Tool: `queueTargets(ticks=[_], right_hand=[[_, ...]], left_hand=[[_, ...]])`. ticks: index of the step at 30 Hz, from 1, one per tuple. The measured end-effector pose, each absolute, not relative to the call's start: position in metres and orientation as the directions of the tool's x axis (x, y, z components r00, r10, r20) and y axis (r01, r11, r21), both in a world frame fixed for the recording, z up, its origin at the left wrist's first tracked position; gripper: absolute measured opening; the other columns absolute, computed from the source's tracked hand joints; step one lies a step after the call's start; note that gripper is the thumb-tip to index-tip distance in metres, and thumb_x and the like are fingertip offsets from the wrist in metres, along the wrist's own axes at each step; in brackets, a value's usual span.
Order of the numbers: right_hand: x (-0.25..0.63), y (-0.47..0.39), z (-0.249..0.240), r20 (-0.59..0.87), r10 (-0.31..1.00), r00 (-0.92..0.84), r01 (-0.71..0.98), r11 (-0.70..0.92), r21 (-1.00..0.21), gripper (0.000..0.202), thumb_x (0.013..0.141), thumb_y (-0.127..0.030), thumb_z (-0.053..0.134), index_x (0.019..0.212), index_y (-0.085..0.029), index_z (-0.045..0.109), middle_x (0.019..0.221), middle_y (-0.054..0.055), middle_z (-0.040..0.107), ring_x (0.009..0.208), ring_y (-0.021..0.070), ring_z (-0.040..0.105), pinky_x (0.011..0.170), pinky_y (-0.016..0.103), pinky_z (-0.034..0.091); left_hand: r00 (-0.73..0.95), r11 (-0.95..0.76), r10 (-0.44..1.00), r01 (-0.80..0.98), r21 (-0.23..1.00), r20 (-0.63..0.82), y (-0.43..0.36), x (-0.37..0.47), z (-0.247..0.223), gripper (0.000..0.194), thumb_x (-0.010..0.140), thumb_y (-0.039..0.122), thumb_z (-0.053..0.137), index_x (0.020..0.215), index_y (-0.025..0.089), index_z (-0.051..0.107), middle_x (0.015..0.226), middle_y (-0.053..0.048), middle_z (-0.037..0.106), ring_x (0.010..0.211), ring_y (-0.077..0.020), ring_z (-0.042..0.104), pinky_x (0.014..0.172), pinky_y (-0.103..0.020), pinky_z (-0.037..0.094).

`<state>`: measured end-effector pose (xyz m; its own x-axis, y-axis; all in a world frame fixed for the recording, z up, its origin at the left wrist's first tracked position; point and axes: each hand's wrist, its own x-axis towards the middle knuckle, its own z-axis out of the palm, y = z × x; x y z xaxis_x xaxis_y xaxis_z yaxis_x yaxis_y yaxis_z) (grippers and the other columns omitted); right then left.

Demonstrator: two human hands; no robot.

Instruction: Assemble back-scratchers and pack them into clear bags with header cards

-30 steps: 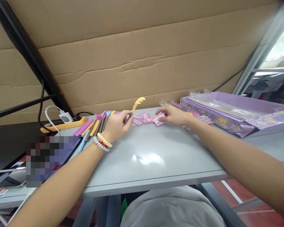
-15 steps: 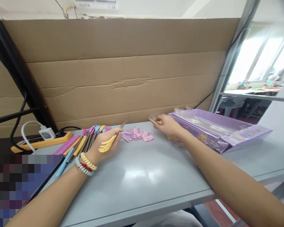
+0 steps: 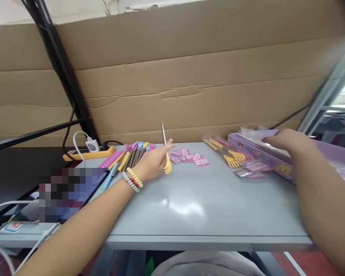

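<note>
My left hand is closed round a yellow back scratcher with a hand-shaped end pointing down and a thin metal rod sticking up. My right hand is over the purple box, its fingers stretched out on the clear plastic bags inside; the fingertips are partly hidden. Beside the box lie bagged back scratchers, yellow and pink, with small cards in the bags. Small pink cards are scattered at the middle of the table.
Loose back scratchers with coloured handles lie in a row at the left. Behind them sits a yellow power strip with a white plug. A tablet-like screen lies at the table's left edge. A cardboard wall closes off the back.
My right hand has let go of a bagged back scratcher beside the box and moved right, over the box. My left hand still holds the yellow back scratcher, its rod now more upright. The view has turned.
</note>
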<state>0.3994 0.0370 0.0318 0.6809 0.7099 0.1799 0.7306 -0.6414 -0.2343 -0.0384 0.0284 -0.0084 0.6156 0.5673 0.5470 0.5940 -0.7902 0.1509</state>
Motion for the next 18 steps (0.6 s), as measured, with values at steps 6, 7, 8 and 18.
queueTargets(ticks=[6, 7, 8, 18], right_hand=[[0.434, 0.065, 0.001, -0.084, 0.753, 0.652, 0.662, -0.620, -0.420, 0.040, 0.076, -0.027, 0.055, 0.106, -0.005, 0.068, 0.109, 0.030, 0.061, 0.088, 0.0303, 0.062, 0.064, 0.039, 0.040], [0.433, 0.066, 0.001, -0.074, 0.758, 0.649, 0.673, -0.616, -0.409, 0.039, 0.076, -0.026, 0.055, 0.106, -0.004, 0.068, 0.112, 0.032, 0.059, 0.092, 0.0310, 0.061, 0.065, 0.039, 0.040], [0.432, 0.066, 0.002, -0.050, 0.763, 0.645, 0.693, -0.611, -0.382, 0.038, 0.076, -0.025, 0.056, 0.104, -0.003, 0.069, 0.116, 0.033, 0.057, 0.096, 0.0319, 0.060, 0.067, 0.039, 0.039], [0.432, 0.066, -0.001, 0.000, 0.711, 0.703, 0.668, -0.660, -0.344, 0.057, 0.083, -0.033, 0.048, 0.126, 0.003, 0.055, 0.126, 0.035, 0.050, 0.115, 0.0338, 0.052, 0.071, 0.042, 0.037]], left_hand=[[0.724, -0.799, 0.539, 0.602, -0.013, 0.430, 0.027, -0.036, -0.007, 0.060, 0.079, 0.005, 0.034, 0.136, 0.022, 0.038, 0.151, -0.008, 0.033, 0.112, -0.0190, 0.059, 0.087, -0.033, 0.051], [0.723, -0.798, 0.535, 0.602, -0.020, 0.437, 0.026, -0.037, -0.006, 0.059, 0.080, 0.006, 0.034, 0.136, 0.022, 0.039, 0.151, -0.008, 0.033, 0.114, -0.0195, 0.057, 0.089, -0.033, 0.050], [0.720, -0.798, 0.532, 0.602, -0.021, 0.447, 0.026, -0.037, -0.006, 0.058, 0.080, 0.007, 0.034, 0.136, 0.022, 0.039, 0.151, -0.009, 0.033, 0.116, -0.0201, 0.056, 0.090, -0.033, 0.050], [0.564, -0.760, 0.515, 0.648, 0.039, 0.646, 0.035, -0.036, -0.015, 0.041, 0.086, 0.012, 0.038, 0.119, 0.020, 0.060, 0.138, -0.007, 0.051, 0.120, -0.0188, 0.054, 0.096, -0.033, 0.048]])
